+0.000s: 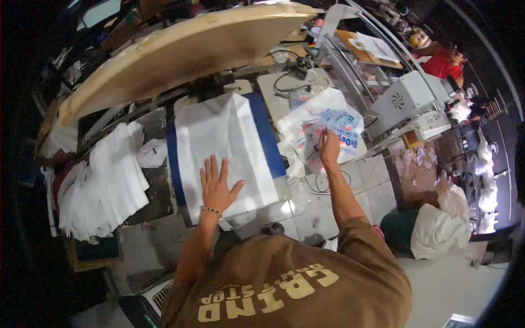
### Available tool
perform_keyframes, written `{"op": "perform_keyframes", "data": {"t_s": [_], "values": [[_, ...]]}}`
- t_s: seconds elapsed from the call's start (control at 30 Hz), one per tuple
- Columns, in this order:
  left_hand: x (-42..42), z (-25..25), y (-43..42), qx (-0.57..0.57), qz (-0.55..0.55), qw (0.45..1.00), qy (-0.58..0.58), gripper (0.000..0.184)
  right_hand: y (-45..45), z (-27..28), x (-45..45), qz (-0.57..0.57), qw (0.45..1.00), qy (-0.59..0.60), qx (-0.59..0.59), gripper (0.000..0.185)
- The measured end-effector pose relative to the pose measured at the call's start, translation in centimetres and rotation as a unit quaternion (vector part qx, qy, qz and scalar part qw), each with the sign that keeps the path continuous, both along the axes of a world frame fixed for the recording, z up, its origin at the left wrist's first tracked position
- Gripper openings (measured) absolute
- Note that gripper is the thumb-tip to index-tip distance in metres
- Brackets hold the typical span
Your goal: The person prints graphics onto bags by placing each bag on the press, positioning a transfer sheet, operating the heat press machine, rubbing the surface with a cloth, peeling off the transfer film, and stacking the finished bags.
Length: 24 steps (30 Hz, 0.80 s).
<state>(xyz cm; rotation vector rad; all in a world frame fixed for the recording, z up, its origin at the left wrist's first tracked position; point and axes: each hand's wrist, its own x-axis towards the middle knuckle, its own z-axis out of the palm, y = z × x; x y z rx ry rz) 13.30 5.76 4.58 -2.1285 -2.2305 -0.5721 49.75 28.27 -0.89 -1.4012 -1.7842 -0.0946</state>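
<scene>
My left hand (219, 188) lies flat with its fingers spread on a white sheet or bag (220, 126). That white piece rests on a dark blue board (261, 123). At the right, my right hand (330, 147) has its fingers pressed together on a thin, see-through printed film (313, 136). Beneath the film lies a stack of printed sheets with blue lettering (347, 136), on white material. A beaded bracelet circles my left wrist.
White pieces are stacked (106, 183) at the left. A large curved padded panel (186, 52) stands behind the board. A grey machine (407, 101) is at the right, with a person in red (442, 63) beyond it. White bags (440, 224) lie at lower right.
</scene>
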Motion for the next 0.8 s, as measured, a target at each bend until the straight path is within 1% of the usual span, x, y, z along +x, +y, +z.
{"op": "perform_keyframes", "data": {"t_s": [0.03, 0.1, 0.13, 0.17, 0.2, 0.23, 0.27, 0.3, 0.33, 0.37, 0.4, 0.43, 0.47, 0.5, 0.57, 0.6, 0.63, 0.67, 0.7, 0.77, 0.8], "values": [[0.0, 0.1, -0.2, -0.009, -0.005, 1.0, 0.002, 0.088, -0.8, 2.3, -1.6, 0.008, 1.0, 0.003, -0.002, 0.012], [-0.2, 0.4, -0.4, -0.011, -0.001, 1.0, -0.006, 0.086, -3.1, 7.7, -6.1, 0.101, 0.99, 0.099, 0.003, 0.013], [-0.7, 0.2, -0.1, -0.021, -0.008, 0.998, -0.055, 0.084, -4.4, 8.6, -8.3, 0.152, 0.983, 0.091, -0.042, 0.017], [-1.3, 0.0, 0.1, -0.03, -0.016, 0.994, -0.104, 0.081, -5.7, 9.5, -11.3, 0.221, 0.971, 0.085, -0.028, 0.018], [-1.9, -0.5, 0.4, 0.003, -0.001, 0.994, -0.109, 0.066, -8.1, 11.2, -14.8, 0.248, 0.965, 0.067, -0.056, 0.018], [-2.6, 0.8, 0.6, 0.004, 0.0, 0.994, -0.105, 0.066, -9.5, 11.1, -17.9, 0.305, 0.951, 0.045, -0.015, 0.017], [-3.2, 3.0, 0.7, 0.026, 0.031, 0.968, -0.248, 0.057, -11.1, 10.8, -20.9, 0.328, 0.942, 0.031, -0.068, 0.018], [-3.7, 4.3, 0.8, 0.047, 0.061, 0.919, -0.387, 0.049, -12.8, 10.3, -23.7, 0.35, 0.929, 0.017, -0.121, 0.018], [-5.2, 2.9, 1.2, 0.155, 0.053, 0.958, -0.237, 0.039, -14.2, 9.6, -26.3, 0.351, 0.925, 0.024, -0.144, 0.019], [-6.5, 2.6, 1.3, 0.158, 0.054, 0.957, -0.236, 0.039, -15.2, 8.8, -28.3, 0.352, 0.92, 0.032, -0.166, 0.02], [-7.7, 2.4, 1.2, 0.14, 0.043, 0.961, -0.234, 0.039, -15.7, 7.9, -29.6, 0.355, 0.92, 0.032, -0.164, 0.02], [-8.8, 2.2, 1.1, 0.122, 0.033, 0.964, -0.233, 0.039, -16.0, 7.1, -30.8, 0.354, 0.922, 0.017, -0.156, 0.024], [-9.8, 1.5, 0.9, 0.082, 0.042, 0.961, -0.26, 0.038, -16.3, 6.6, -31.6, 0.353, 0.924, 0.002, -0.149, 0.03], [-10.5, 2.0, 0.4, 0.083, 0.046, 0.961, -0.259, 0.038, -16.4, 7.8, -31.5, 0.356, 0.923, 0.002, -0.148, 0.03], [-11.8, 2.7, -0.5, 0.027, 0.012, 0.958, -0.286, 0.04, -15.8, 10.0, -29.3, 0.399, 0.912, 0.035, -0.094, 0.036], [-12.9, 2.4, -0.7, 0.054, -0.006, 0.98, -0.19, 0.04, -15.1, 9.7, -28.2, 0.366, 0.918, 0.018, -0.153, 0.051], [-13.3, 4.4, -1.0, 0.055, -0.003, 0.98, -0.191, 0.04, -14.5, 9.4, -26.8, 0.369, 0.917, 0.017, -0.153, 0.051], [-13.5, 9.0, -1.6, 0.021, -0.089, 0.978, -0.187, 0.04, -13.9, 9.1, -25.5, 0.311, 0.937, -0.084, -0.133, 0.055], [-13.7, 14.1, -2.2, -0.016, -0.175, 0.968, -0.181, 0.039, -13.6, 8.8, -25.0, 0.247, 0.945, -0.182, -0.113, 0.059], [-12.8, 25.1, -3.0, -0.149, -0.282, 0.915, -0.247, 0.037, -13.7, 7.7, -25.1, 0.257, 0.942, -0.175, -0.129, 0.06], [-12.2, 30.4, -3.4, -0.108, -0.367, 0.892, -0.24, 0.034, -13.8, 7.2, -25.0, 0.267, 0.937, -0.171, -0.143, 0.061]]}}
